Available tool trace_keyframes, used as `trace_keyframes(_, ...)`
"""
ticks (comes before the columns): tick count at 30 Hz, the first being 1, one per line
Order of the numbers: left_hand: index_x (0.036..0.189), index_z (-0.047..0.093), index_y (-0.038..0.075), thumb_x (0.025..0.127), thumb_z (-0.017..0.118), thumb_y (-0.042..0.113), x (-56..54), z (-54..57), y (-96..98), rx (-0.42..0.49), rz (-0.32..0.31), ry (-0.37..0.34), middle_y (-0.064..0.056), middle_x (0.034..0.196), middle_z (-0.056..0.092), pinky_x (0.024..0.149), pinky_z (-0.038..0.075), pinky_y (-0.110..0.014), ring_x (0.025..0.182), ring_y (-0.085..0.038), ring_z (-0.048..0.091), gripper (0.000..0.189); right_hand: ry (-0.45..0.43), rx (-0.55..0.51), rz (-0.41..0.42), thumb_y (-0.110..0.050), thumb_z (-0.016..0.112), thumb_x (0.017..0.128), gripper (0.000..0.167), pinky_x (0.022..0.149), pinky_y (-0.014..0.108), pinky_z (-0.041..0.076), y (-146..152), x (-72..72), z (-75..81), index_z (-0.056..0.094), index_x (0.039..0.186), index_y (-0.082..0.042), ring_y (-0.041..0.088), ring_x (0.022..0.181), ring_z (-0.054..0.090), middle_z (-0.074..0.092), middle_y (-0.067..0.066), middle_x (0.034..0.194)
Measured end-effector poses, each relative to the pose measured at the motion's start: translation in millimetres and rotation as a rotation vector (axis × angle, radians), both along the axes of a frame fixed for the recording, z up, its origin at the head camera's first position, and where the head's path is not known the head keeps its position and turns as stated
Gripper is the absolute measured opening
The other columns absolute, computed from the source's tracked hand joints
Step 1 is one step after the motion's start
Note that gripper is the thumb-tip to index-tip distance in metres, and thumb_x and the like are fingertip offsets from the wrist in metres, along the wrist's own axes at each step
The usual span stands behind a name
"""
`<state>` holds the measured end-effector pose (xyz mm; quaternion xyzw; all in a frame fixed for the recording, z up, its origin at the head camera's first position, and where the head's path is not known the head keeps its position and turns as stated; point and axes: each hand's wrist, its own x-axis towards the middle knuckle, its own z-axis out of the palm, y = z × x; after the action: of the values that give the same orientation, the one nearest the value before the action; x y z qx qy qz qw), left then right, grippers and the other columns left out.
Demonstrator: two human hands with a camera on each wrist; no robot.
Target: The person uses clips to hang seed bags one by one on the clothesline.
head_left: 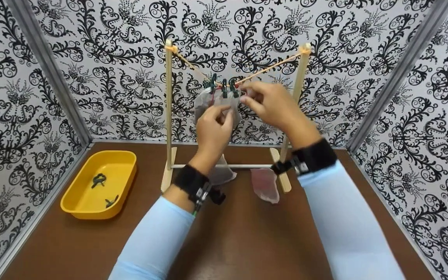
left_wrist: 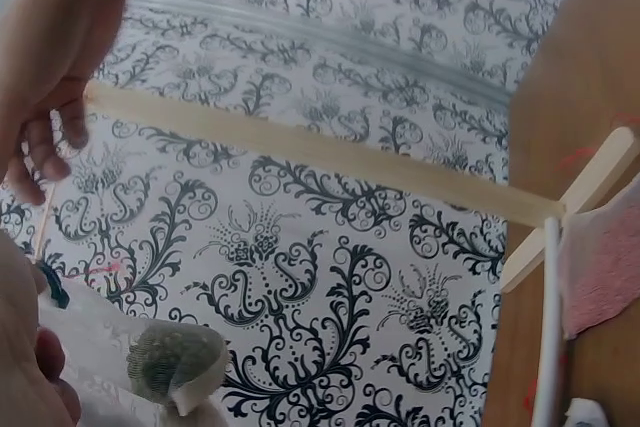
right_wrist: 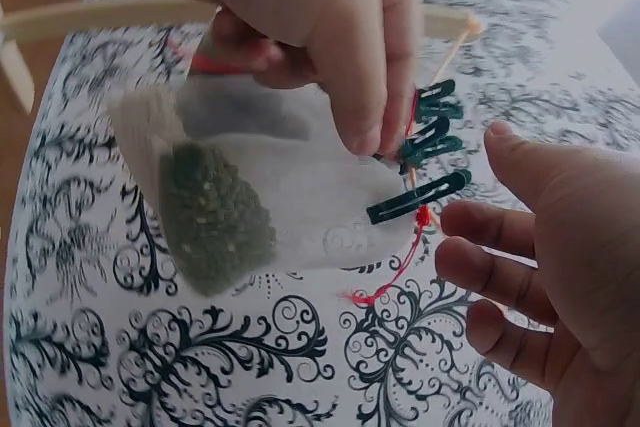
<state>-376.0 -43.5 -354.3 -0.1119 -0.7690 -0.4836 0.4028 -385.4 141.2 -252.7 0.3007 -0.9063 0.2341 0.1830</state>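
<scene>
A white see-through drawstring pouch (right_wrist: 310, 197) with green grains at its bottom hangs from an orange line (head_left: 272, 69). Dark green clothes pegs (right_wrist: 430, 147) fix its top edge to the line, beside red drawstrings (right_wrist: 400, 272). Behind it shows darker content, perhaps of another pouch. My left hand (head_left: 214, 130) is in front of the pouch, its thumb and fingers pinching the cloth below the pegs; the exact contact is partly hidden. Just right of the pegs is my right hand (head_left: 272, 103), its fingers loosely bent with nothing between them in the right wrist view (right_wrist: 590, 257).
Wooden posts (head_left: 168, 109) carry the line, joined low down by a white bar (head_left: 247, 166). A pink-filled pouch (head_left: 265, 184) and a pale pouch (head_left: 221, 175) lie on the brown table (head_left: 239, 241). Left stands a yellow tray (head_left: 68, 208) holding loose pegs (head_left: 98, 180).
</scene>
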Motion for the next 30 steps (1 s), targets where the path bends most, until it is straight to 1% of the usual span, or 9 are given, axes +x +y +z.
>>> trace_keyframes(2, 0.114, 0.086, 0.005, 0.102, 0.079, 0.011, 7.6, -10.5, -4.3, -0.012, -0.023, 0.013, -0.011, 0.083, 0.071, 0.069, 0.051, -0.030, 0.072, -0.021, 0.063, 0.016, -0.023, -0.035, 0.000, -0.038, 0.067, 0.114, 0.040, 0.072, 0.021, 0.056, 7.9, 6.4, -13.8, 0.075, 0.142, -0.011, 0.023, 0.085, 0.071, 0.082, 0.011, 0.109)
trace_keyframes(5, 0.112, 0.086, 0.005, 0.102, 0.079, 0.013, 18.5, -27.7, -13.9, -0.065, -0.029, -0.012, -0.011, 0.085, 0.073, 0.069, 0.054, -0.035, 0.073, -0.024, 0.065, 0.015, -0.043, -0.084, -0.010, -0.038, 0.068, 0.114, 0.039, 0.077, 0.026, 0.060, 19.6, 13.7, -37.5, 0.078, 0.136, -0.008, 0.025, 0.091, 0.075, 0.084, 0.011, 0.118)
trace_keyframes(9, 0.112, 0.086, 0.007, 0.102, 0.079, 0.017, 31.5, -50.4, -28.4, -0.161, 0.018, -0.056, -0.010, 0.097, 0.080, 0.080, 0.063, -0.045, 0.084, -0.028, 0.074, 0.016, -0.025, -0.142, -0.023, -0.033, 0.070, 0.113, 0.035, 0.082, 0.039, 0.066, 34.4, 21.1, -71.8, 0.080, 0.131, -0.005, 0.029, 0.094, 0.078, 0.085, 0.012, 0.120)
trace_keyframes(14, 0.108, 0.086, 0.006, 0.101, 0.080, 0.017, 43.0, -80.2, -45.9, -0.247, 0.107, -0.066, -0.011, 0.104, 0.082, 0.093, 0.064, -0.050, 0.101, -0.034, 0.077, 0.015, -0.029, -0.211, -0.047, -0.027, 0.075, 0.110, 0.030, 0.095, 0.050, 0.069, 46.9, 29.3, -116.0, 0.081, 0.129, -0.005, 0.033, 0.106, 0.081, 0.085, 0.014, 0.125)
trace_keyframes(19, 0.107, 0.085, 0.002, 0.099, 0.080, 0.014, 47.1, -102.7, -58.7, -0.272, 0.108, -0.070, -0.013, 0.104, 0.080, 0.097, 0.061, -0.051, 0.104, -0.037, 0.073, 0.015, -0.065, -0.255, -0.060, -0.026, 0.079, 0.108, 0.029, 0.100, 0.053, 0.068, 50.6, 32.0, -150.4, 0.082, 0.129, -0.005, 0.033, 0.108, 0.081, 0.085, 0.014, 0.125)
trace_keyframes(21, 0.108, 0.085, 0.001, 0.099, 0.082, 0.012, 49.2, -107.3, -62.4, -0.280, 0.097, -0.079, -0.014, 0.105, 0.080, 0.099, 0.061, -0.051, 0.106, -0.037, 0.072, 0.015, -0.086, -0.268, -0.068, -0.026, 0.080, 0.107, 0.028, 0.099, 0.053, 0.068, 49.9, 32.9, -160.8, 0.083, 0.128, -0.006, 0.033, 0.107, 0.082, 0.085, 0.014, 0.124)
trace_keyframes(25, 0.110, 0.084, 0.001, 0.100, 0.082, 0.014, 53.1, -109.1, -72.2, -0.330, 0.093, -0.137, -0.015, 0.113, 0.079, 0.105, 0.060, -0.053, 0.115, -0.039, 0.070, 0.017, -0.098, -0.300, -0.061, -0.021, 0.082, 0.105, 0.023, 0.097, 0.052, 0.069, 45.6, 36.2, -178.1, 0.084, 0.124, -0.007, 0.033, 0.105, 0.082, 0.086, 0.013, 0.120)
trace_keyframes(27, 0.114, 0.084, 0.002, 0.102, 0.081, 0.019, 52.1, -108.1, -79.4, -0.360, 0.109, -0.195, -0.015, 0.121, 0.078, 0.112, 0.058, -0.054, 0.122, -0.039, 0.069, 0.021, -0.073, -0.288, -0.041, -0.021, 0.083, 0.105, 0.024, 0.101, 0.054, 0.067, 41.7, 37.2, -183.7, 0.084, 0.123, -0.005, 0.035, 0.109, 0.082, 0.086, 0.012, 0.122)
trace_keyframes(30, 0.122, 0.083, 0.005, 0.106, 0.077, 0.027, 48.6, -106.0, -93.2, -0.370, 0.138, -0.286, -0.015, 0.133, 0.077, 0.120, 0.054, -0.058, 0.133, -0.040, 0.066, 0.028, -0.030, -0.232, -0.002, -0.024, 0.081, 0.106, 0.029, 0.118, 0.057, 0.059, 33.7, 39.6, -187.4, 0.083, 0.127, -0.005, 0.036, 0.126, 0.078, 0.084, 0.011, 0.132)
